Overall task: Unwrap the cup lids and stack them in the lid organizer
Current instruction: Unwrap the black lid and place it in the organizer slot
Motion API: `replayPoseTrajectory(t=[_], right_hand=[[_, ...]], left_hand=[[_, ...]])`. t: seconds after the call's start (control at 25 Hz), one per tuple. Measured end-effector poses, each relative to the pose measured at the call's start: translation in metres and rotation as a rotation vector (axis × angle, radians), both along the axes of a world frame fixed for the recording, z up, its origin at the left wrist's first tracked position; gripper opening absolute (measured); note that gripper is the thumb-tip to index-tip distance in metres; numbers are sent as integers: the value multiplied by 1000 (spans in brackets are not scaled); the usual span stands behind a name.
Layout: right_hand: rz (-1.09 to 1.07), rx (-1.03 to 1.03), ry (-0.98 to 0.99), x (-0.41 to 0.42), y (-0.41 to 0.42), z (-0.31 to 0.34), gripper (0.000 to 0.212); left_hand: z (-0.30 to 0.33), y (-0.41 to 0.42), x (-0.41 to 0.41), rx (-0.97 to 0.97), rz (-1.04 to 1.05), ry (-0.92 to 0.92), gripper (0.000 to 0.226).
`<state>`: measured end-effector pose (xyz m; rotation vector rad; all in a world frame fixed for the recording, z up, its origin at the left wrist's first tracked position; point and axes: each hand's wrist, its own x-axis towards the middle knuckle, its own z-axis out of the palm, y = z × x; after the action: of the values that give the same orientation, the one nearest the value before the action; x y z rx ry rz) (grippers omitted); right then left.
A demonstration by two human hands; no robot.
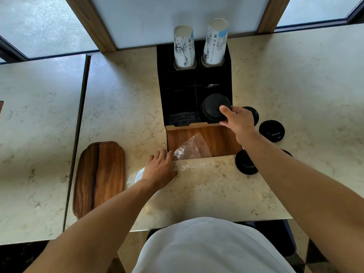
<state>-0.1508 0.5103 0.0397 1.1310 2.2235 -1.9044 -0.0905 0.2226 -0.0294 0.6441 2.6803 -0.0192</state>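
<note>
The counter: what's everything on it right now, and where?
Organizer: one, black with a wood front, back middle of the counter.
Cup stacks: two, white printed, upright in the organizer's rear slots.
Lid stack: one, black, in the front right slot.
Loose lids: at least three, black, right of the organizer.
Wrap: one, clear plastic, before the organizer.
Tray: one, wooden, on the left.
Left hand: on the wrap.
Right hand: gripping the lid stack.

Right hand (239, 120) grips lid (213, 107) over organizer (183, 91).
</note>
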Motion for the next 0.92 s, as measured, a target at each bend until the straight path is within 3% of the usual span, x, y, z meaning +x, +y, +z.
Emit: replayPoseTrajectory(t=[0.2, 0.44, 0.68, 0.92], right_hand=[[65, 181, -77, -32, 5, 3, 32], [110, 346, -169, -50, 5, 2, 48], [155, 424, -245, -58, 0, 0, 46], [209, 450, -273, -62, -4, -4, 31]], left_hand=[[-5, 0, -7, 7, 4, 6, 76], [-8, 0, -11, 41, 16, 37, 77], [-8, 1, -17, 23, -22, 57, 79], [-10, 1, -17, 19, -38, 82, 80]])
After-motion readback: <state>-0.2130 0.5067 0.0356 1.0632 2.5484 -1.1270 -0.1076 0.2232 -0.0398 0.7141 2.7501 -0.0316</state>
